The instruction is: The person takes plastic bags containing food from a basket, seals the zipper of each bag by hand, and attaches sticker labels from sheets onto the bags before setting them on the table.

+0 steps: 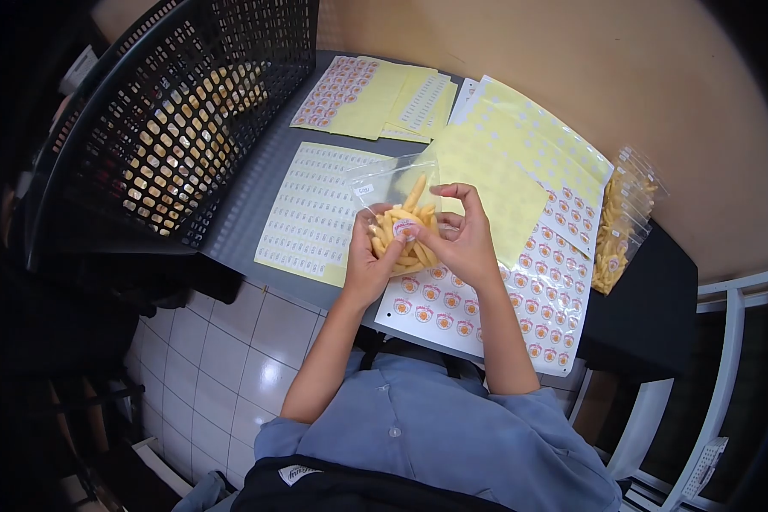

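Hands, both bare, are together at the middle of a dark grey table (239, 205), clamped on one clear plastic zip bag (392, 175) of pale yellow, finger-shaped pieces. We see our left hand (365, 266) gripping the bag's left side, its thumb on the front, while our right hand (465, 249) holds the right side with its thumb at a round white, pink and orange sticker (406, 229).

On this bag, both markings are in place: a small white printed label (363, 189) near the top left and the round sticker on the front. Whether the round one is fully pressed flat, or the zip closed, we cannot tell.

To our right lies an overlapping row of similar filled clear bags (614, 243); their markings are too small to judge. To our left, through the slots of a tall black plastic basket (70, 224), many yellowish packs (200, 128) show.

By our judgement, the work is partway along. The white sheet of round stickers (525, 311) before us is well stocked, and the sheet of small white labels (311, 209) beside the bag holds many rows. Farther back, a yellow-backed sheet (337, 90) has round stickers on one side and bare backing on the other.
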`<state>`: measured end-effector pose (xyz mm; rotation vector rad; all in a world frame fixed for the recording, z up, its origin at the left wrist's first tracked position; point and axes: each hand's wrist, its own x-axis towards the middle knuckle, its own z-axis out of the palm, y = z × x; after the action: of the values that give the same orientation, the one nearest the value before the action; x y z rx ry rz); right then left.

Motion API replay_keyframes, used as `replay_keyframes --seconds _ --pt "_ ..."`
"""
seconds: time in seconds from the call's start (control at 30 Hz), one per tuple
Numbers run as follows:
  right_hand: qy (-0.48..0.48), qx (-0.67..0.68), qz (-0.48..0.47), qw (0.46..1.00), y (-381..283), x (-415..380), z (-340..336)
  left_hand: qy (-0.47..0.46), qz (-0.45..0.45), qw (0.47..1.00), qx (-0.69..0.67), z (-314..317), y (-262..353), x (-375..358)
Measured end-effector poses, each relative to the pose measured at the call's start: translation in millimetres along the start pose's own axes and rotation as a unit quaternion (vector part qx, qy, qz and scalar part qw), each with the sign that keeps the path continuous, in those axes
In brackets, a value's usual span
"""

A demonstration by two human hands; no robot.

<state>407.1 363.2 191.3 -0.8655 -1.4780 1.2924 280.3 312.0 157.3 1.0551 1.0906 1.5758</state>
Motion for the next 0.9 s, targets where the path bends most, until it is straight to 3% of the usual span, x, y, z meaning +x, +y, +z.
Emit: replay_keyframes --seconds 0.1,0.33,0.43,0.5,0.6,0.73,0.9 --pt "0.014 -0.11 0.013 0.994 -7 0 -1 -0.015 0.01 1.0 0.02 3 6 -2" --pt "0.072 -0.111 -0.052 0.99 1 3 3 -0.024 0.026 0.998 0.049 0 1 -1" --pt "0.058 -0.14 -0.051 0.987 -1 3 1 -0.024 0.058 0.997 0.048 -3 -4 1" --pt "0.006 -0.052 0.031 0.998 -3 3 0 -0.029 0.05 0.998 0.034 -2 1 0" --pt "-0.029 0.001 0.04 0.999 -4 2 0 -0.021 0.019 1.0 -0.013 0 4 2" --pt "-0.053 -0.034 0.023 0.998 -9 0 0 0.001 -0.034 0.999 -0.037 -2 2 2" --pt "-0.059 -0.031 0.023 0.998 -10 0 -2 0.014 -0.02 0.999 -0.031 -2 -3 3"
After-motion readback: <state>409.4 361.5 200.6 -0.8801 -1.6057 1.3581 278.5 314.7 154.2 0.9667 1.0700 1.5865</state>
